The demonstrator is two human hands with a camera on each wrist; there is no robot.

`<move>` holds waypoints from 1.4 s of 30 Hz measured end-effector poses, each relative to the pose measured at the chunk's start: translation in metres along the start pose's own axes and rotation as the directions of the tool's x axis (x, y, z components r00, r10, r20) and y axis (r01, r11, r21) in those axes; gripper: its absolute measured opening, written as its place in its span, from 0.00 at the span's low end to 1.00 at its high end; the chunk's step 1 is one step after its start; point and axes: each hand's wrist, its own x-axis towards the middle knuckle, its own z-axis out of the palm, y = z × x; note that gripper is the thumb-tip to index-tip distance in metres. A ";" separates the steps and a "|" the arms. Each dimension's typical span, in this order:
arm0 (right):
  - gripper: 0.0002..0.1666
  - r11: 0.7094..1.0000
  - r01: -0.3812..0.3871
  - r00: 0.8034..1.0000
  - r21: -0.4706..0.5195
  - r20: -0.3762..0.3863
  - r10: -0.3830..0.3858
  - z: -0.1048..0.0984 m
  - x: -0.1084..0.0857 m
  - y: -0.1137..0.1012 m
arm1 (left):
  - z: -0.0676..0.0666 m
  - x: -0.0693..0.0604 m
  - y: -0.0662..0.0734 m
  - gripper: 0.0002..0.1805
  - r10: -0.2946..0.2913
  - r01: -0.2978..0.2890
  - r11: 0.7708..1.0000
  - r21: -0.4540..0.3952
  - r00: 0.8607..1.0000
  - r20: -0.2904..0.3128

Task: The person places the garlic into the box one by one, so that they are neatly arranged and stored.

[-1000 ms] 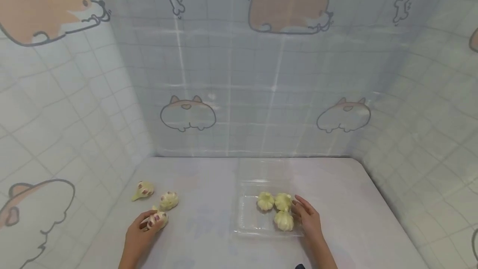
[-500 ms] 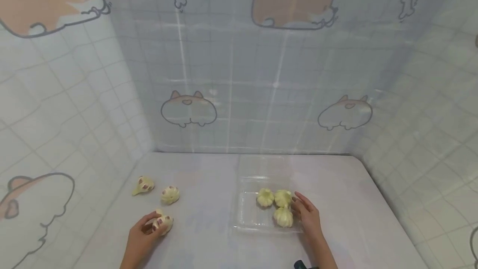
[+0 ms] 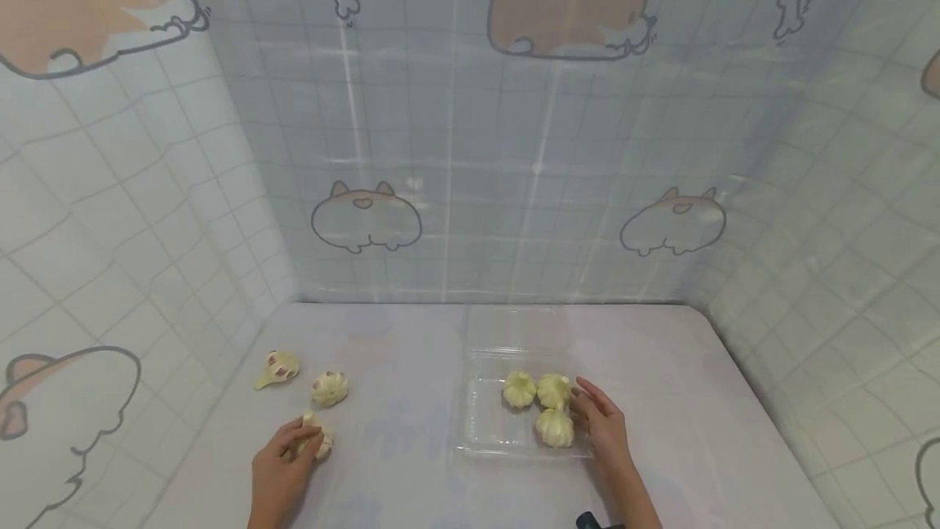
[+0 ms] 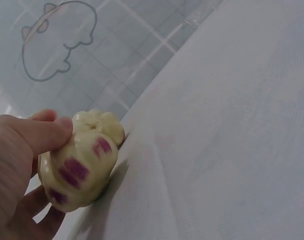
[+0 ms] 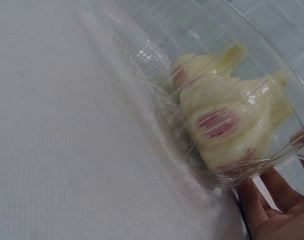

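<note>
My left hand point(image 3: 282, 464) grips a garlic bulb point(image 4: 82, 167), cream with purple patches, thumb on one side and fingers on the other. Just behind it sits another garlic bulb point(image 3: 330, 388), and a third garlic bulb point(image 3: 282, 366) with a long stem lies farther left. At the right, several garlic bulbs point(image 3: 554, 428) stand close together inside an open clear plastic container point(image 3: 481, 415). My right hand point(image 3: 608, 431) holds the container's right edge, its fingers against the outer wall and one fingertip at the rim. In the right wrist view part of this hand is cut off.
A white cloth-covered table point(image 3: 411, 431) lies under everything. The container's clear lid point(image 3: 514, 325) is folded back behind it. A dark object point(image 3: 590, 521) shows at the front edge. Curtains point(image 3: 470, 145) with dog drawings enclose the back and both sides.
The bulb in my left hand has moved slightly right and turned, and my fingers now cover more of it. My right hand stays at the container. The head view shifted slightly.
</note>
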 end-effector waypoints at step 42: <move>0.25 1.000 -0.005 1.000 -0.029 -0.002 0.004 -0.001 0.000 0.000 | 0.060 -0.024 0.112 0.10 0.436 -0.398 0.857 -0.326 0.899 0.048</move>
